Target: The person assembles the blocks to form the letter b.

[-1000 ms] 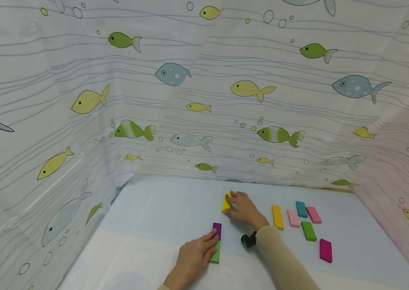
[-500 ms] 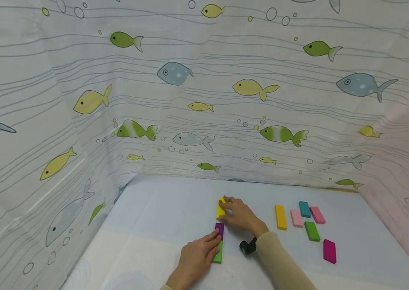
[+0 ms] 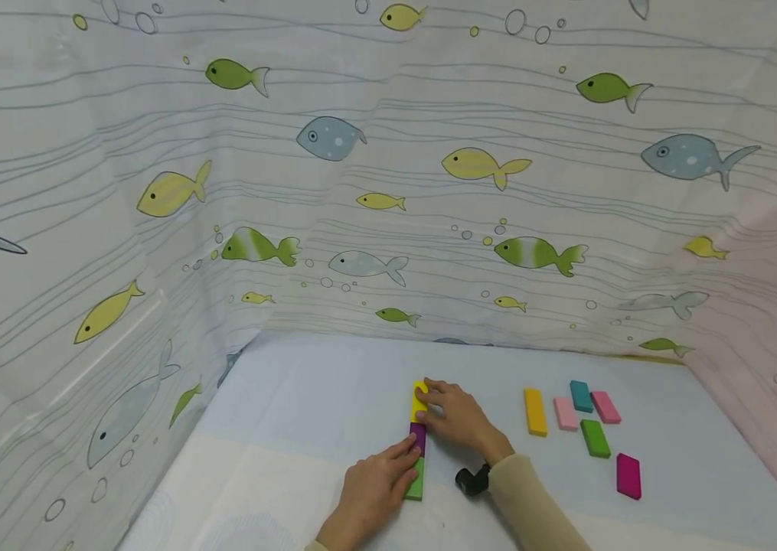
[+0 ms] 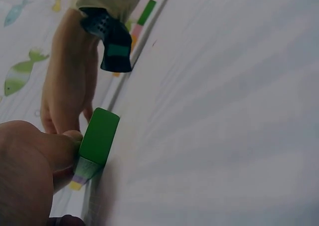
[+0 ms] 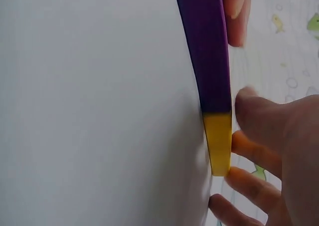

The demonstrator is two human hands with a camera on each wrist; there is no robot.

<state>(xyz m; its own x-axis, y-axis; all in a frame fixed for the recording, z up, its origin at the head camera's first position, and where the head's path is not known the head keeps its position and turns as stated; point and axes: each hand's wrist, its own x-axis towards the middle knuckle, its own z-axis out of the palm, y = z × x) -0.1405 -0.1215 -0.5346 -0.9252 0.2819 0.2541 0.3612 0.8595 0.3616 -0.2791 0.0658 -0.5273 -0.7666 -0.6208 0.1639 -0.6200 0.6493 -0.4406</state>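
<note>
Three blocks lie end to end in a line on the table: a yellow block [image 3: 419, 404] farthest, a purple block [image 3: 418, 439] in the middle and a light green block [image 3: 415, 484] nearest. My left hand [image 3: 376, 490] rests on the purple and green blocks with its fingers extended. My right hand [image 3: 460, 417] holds the yellow block with curled fingers, the thumb near its purple end. In the right wrist view the yellow block [image 5: 218, 143] meets the purple block [image 5: 207, 56] with no gap visible. The left wrist view shows the green block's end [image 4: 99, 136] beside my left thumb.
To the right lie an orange-yellow block [image 3: 536, 412], a pale pink block [image 3: 566, 413], a teal block [image 3: 581, 396], a pink block [image 3: 605, 407], a green block [image 3: 595, 438] and a magenta block [image 3: 628, 476]. A fish-patterned curtain [image 3: 388, 229] surrounds the white table [image 3: 305, 398].
My right hand has brought the yellow block left and toward me until it meets the purple block's far end. My left hand has stayed on the purple and green blocks.
</note>
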